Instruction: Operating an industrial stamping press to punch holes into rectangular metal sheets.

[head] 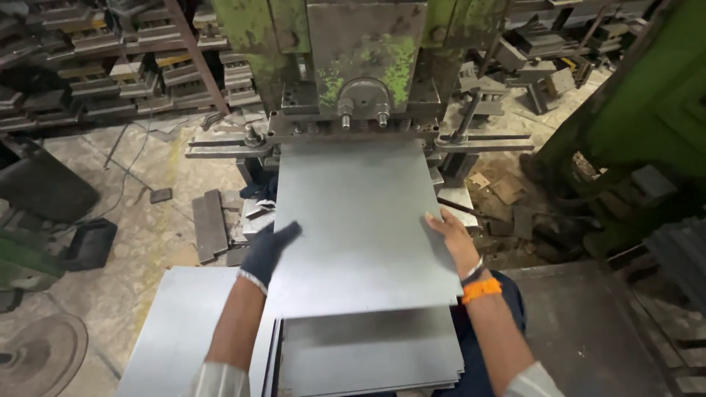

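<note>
A flat grey metal sheet (357, 220) lies tilted in front of me, its far edge under the green press machine (364, 66). My left hand (268, 246), in a dark glove, grips the sheet's left edge. My bare right hand (450, 237), with an orange band on the wrist, holds the right edge. Below the sheet rests a stack of similar metal sheets (368, 353).
Another sheet (180, 323) lies at the lower left. Metal blocks and scrap (217, 224) sit on the floor left of the press. Racks of metal dies (110, 59) fill the back left. A green machine frame (647, 110) stands at right, a round disc (40, 353) at bottom left.
</note>
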